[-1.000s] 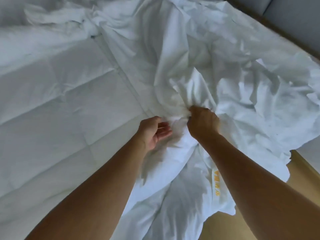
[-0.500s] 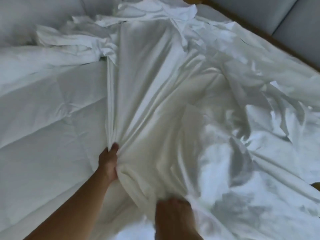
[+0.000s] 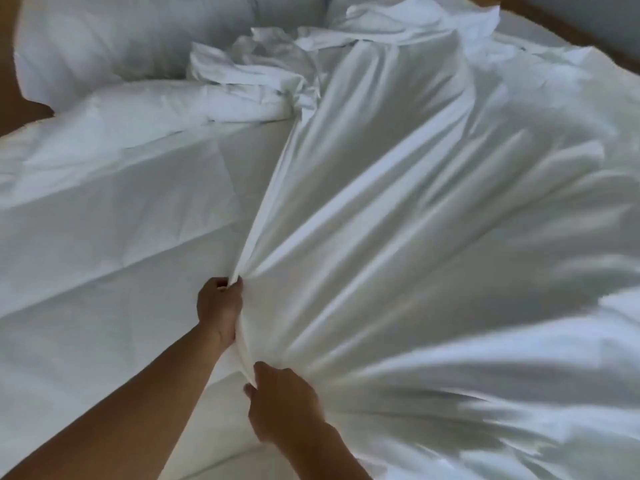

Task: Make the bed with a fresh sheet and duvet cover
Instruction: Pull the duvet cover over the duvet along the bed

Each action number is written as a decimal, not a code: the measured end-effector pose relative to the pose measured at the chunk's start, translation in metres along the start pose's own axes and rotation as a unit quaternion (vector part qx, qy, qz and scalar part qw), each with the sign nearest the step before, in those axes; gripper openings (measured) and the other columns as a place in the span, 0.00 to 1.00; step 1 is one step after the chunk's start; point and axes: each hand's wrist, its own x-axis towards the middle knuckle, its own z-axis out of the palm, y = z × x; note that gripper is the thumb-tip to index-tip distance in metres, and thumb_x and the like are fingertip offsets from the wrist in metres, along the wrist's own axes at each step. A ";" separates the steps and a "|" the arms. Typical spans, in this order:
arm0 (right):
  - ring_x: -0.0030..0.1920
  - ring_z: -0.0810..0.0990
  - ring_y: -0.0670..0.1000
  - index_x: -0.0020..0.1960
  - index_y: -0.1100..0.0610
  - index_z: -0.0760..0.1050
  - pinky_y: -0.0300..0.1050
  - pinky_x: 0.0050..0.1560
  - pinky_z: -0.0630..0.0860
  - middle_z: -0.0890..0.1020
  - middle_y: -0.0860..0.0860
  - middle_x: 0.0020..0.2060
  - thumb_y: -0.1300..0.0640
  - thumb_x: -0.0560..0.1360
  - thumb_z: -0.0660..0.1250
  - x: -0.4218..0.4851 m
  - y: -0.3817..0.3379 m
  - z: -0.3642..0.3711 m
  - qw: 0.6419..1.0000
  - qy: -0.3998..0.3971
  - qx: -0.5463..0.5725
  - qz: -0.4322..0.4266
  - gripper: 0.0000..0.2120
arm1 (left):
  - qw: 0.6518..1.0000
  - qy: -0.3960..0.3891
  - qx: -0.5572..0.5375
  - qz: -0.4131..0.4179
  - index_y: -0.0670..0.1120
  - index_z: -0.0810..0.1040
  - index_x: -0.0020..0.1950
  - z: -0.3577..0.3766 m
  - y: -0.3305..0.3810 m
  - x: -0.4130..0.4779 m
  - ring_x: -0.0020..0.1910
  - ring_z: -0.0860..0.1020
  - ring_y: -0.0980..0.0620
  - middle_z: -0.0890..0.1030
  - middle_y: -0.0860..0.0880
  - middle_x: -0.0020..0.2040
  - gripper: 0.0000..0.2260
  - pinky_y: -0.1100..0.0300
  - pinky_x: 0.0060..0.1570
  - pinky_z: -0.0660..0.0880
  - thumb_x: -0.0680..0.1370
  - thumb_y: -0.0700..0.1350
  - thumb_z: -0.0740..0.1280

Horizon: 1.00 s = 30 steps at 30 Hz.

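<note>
A wide bed [image 3: 540, 36] dressed all in white fills the view, with a sliver of brown floor [image 3: 8, 109] past its far left corner. At that corner lies a plump pillow [image 3: 86, 39]. Below it, a padded duvet [image 3: 104, 271] with faint stitched panels covers the left half of the bed down to the near edge. Towards the middle of the far edge sits a crumpled bundle of linen [image 3: 249, 74], just beside the top of the fresh cloth [image 3: 415, 237]. The cloth runs from there to the near edge and spreads over the whole right half. Whether it is the sheet or the duvet cover cannot be told for sure.

The left hand [image 3: 220, 308] is closed in a fist round the cloth's long left edge, where that edge meets the duvet. The right hand [image 3: 277, 407], nearer the near edge, has its thumb and fingers curled round the same gathered edge. Taut folds fan out from both grips towards the right side.

The step looks like drawing the cloth out flat, so the job seems only partly done. Next, the hands would probably need to find a corner or the opening along this edge. They could then carry it left across the duvet, keeping the pull even so that the far bundle does not drag along.
</note>
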 end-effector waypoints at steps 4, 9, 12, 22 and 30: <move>0.61 0.78 0.62 0.69 0.55 0.66 0.57 0.63 0.70 0.77 0.58 0.61 0.58 0.79 0.60 -0.014 -0.003 0.018 0.986 -0.025 -0.156 0.047 0.18 | 0.999 0.028 0.009 0.018 0.39 0.82 0.52 -0.029 -0.007 0.026 0.43 0.81 0.41 0.82 0.43 0.42 0.12 0.54 0.42 0.77 0.79 0.48 0.70; 0.43 0.77 0.61 0.46 0.55 0.80 0.56 0.50 0.72 0.79 0.55 0.43 0.64 0.60 0.70 -0.091 0.079 -0.028 0.871 0.424 -0.235 0.084 0.15 | 1.000 -0.021 0.001 -0.016 0.40 0.80 0.52 -0.052 -0.010 0.052 0.45 0.83 0.36 0.82 0.35 0.52 0.09 0.32 0.42 0.81 0.77 0.45 0.71; 0.53 0.75 0.65 0.56 0.59 0.80 0.60 0.56 0.68 0.78 0.60 0.55 0.69 0.58 0.71 -0.170 0.158 -0.057 0.778 0.538 -0.167 0.278 0.26 | 0.990 -0.109 -0.048 -0.077 0.37 0.79 0.51 -0.026 -0.027 0.003 0.40 0.82 0.38 0.81 0.35 0.51 0.05 0.40 0.35 0.81 0.75 0.36 0.70; 0.36 0.76 0.64 0.39 0.63 0.74 0.48 0.32 0.66 0.78 0.60 0.41 0.75 0.59 0.65 -0.274 0.237 0.021 0.764 0.533 -0.019 0.364 0.12 | 0.920 -0.326 -0.166 -0.141 0.41 0.81 0.56 0.081 -0.046 -0.283 0.46 0.85 0.45 0.86 0.43 0.49 0.12 0.50 0.43 0.84 0.75 0.42 0.74; 0.44 0.78 0.57 0.36 0.58 0.74 0.46 0.38 0.69 0.78 0.52 0.40 0.61 0.74 0.61 -0.262 0.198 0.069 0.922 0.296 0.000 0.250 0.09 | 0.907 -0.411 0.066 -0.067 0.44 0.82 0.58 0.064 -0.132 -0.357 0.50 0.84 0.44 0.86 0.45 0.51 0.12 0.45 0.55 0.81 0.77 0.46 0.73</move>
